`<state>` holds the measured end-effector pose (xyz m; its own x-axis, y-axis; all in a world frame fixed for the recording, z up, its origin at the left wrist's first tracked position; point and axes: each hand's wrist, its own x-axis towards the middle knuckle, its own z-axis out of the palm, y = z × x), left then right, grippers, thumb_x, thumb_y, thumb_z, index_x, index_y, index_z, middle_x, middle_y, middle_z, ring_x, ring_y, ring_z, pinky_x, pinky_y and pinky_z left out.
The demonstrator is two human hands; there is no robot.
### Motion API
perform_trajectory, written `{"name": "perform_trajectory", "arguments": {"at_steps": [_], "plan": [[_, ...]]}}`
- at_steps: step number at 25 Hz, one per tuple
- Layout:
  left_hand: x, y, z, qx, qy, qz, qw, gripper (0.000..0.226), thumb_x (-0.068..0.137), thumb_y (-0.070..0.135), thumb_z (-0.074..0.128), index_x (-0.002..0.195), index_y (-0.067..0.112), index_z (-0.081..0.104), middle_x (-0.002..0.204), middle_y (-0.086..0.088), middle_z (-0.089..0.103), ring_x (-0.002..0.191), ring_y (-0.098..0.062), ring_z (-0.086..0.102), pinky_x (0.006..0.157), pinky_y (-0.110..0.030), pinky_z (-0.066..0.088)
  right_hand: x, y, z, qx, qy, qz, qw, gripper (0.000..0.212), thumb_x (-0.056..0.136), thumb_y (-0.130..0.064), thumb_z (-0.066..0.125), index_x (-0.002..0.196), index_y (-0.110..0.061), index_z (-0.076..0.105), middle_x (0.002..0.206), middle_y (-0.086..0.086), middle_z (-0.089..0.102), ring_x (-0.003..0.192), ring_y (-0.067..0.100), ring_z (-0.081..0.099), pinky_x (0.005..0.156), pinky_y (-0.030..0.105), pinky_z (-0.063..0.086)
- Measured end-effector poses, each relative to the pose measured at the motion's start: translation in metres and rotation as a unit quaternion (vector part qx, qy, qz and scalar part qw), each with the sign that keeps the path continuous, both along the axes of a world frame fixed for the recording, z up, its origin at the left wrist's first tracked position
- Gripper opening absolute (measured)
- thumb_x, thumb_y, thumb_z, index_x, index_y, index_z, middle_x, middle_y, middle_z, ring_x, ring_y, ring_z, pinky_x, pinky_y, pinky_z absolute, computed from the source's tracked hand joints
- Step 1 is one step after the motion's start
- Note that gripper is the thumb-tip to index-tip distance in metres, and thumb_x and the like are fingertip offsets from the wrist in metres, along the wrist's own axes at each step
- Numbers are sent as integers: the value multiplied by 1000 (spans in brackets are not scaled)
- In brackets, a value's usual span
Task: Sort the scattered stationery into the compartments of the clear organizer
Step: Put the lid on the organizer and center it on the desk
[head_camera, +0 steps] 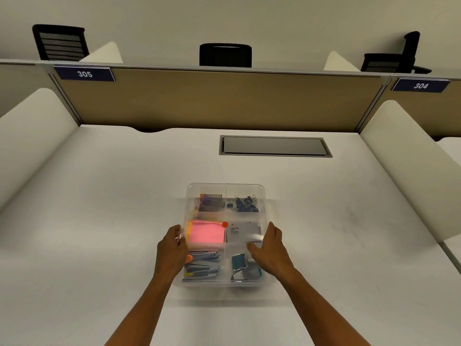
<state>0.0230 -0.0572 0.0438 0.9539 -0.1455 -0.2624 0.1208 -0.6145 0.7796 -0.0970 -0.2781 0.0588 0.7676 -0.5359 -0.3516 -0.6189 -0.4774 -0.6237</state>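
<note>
The clear organizer point(225, 187) sits on the white desk in front of me, divided into several compartments. My left hand point(172, 248) grips its left wall and my right hand point(268, 248) grips its right wall, thumb over the rim. Inside lie black binder clips point(245, 203) at the far right, small purple and orange items point(209, 202) at the far left, pink sticky notes point(205, 233) in the middle left, a grey card box point(243, 232) in the middle right, staplers point(203, 264) at the near left and teal tape holders point(243, 267) at the near right.
The white desk point(99, 208) spreads around the organizer. A grey cable hatch point(274, 146) is set into it behind the organizer. A tan partition point(224, 101) stands at the back, white side dividers point(32, 126) flank the desk, and black chairs point(225, 54) stand beyond.
</note>
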Motion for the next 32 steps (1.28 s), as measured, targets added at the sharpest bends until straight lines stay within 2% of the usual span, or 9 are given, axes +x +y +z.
{"name": "perform_trajectory", "arguments": {"at_steps": [3,7,10,14,21,24,27,29,32], "plan": [[0,-11,2,76,-77,-75,991,60,98,15,50,151,11,22,159,-11,23,144,-31,28,115,-43,30,8,-4,-2,-96,3,34,995,96,87,-60,58,155,-18,5,164,6,9,149,32,20,116,46,27],[23,-38,11,185,-172,-211,944,71,99,46,39,155,19,5,163,-6,1,150,-27,-2,121,-42,4,31,-14,-5,-251,11,142,957,99,83,-82,18,157,-20,-7,165,5,-12,151,30,-12,120,47,-4],[32,-53,3,267,-203,-279,900,84,91,69,25,152,27,-14,161,-4,-17,148,-29,-16,121,-46,-7,44,-21,-13,-319,27,205,925,100,78,-82,-10,157,-21,-5,164,7,-13,150,30,-16,120,52,-11],[27,-55,-18,291,-241,-280,882,88,85,79,11,151,28,-18,159,-2,-26,148,-29,-15,122,-46,-2,46,-23,-27,-302,6,201,932,98,81,-81,-5,157,-20,-1,164,5,-9,151,27,-11,121,45,-11],[32,-52,-32,275,-279,-285,875,89,86,79,11,154,24,-8,161,1,-19,149,-25,-15,120,-43,-7,45,-24,-44,-293,-4,193,936,98,82,-84,3,157,-22,-6,164,2,-14,151,24,-14,123,46,-3],[48,-54,-22,296,-268,-307,864,89,85,79,22,154,25,9,163,-3,4,149,-28,7,120,-45,13,47,-27,-43,-289,17,202,936,100,80,-85,4,158,-22,-3,165,2,-13,151,25,-12,121,49,-3],[85,-57,-3,194,-242,-320,895,60,89,56,53,137,21,47,150,-7,35,137,-30,30,111,-41,29,60,-39,-27,-239,-58,172,954,78,90,-66,39,152,-21,27,158,9,29,145,33,25,119,49,19],[103,-58,2,35,-227,-220,948,34,91,28,64,122,15,61,141,-9,47,132,-27,37,110,-34,30,76,-49,-14,-187,-158,32,969,54,93,-37,57,143,-20,43,139,9,50,127,31,45,108,47,35],[123,-65,6,-84,-146,7,986,25,92,19,62,116,10,63,120,-5,59,110,-18,55,96,-32,47,102,-70,0,-43,-134,-165,976,41,97,-27,57,136,-17,51,131,8,57,120,28,53,106,47,41]]}}
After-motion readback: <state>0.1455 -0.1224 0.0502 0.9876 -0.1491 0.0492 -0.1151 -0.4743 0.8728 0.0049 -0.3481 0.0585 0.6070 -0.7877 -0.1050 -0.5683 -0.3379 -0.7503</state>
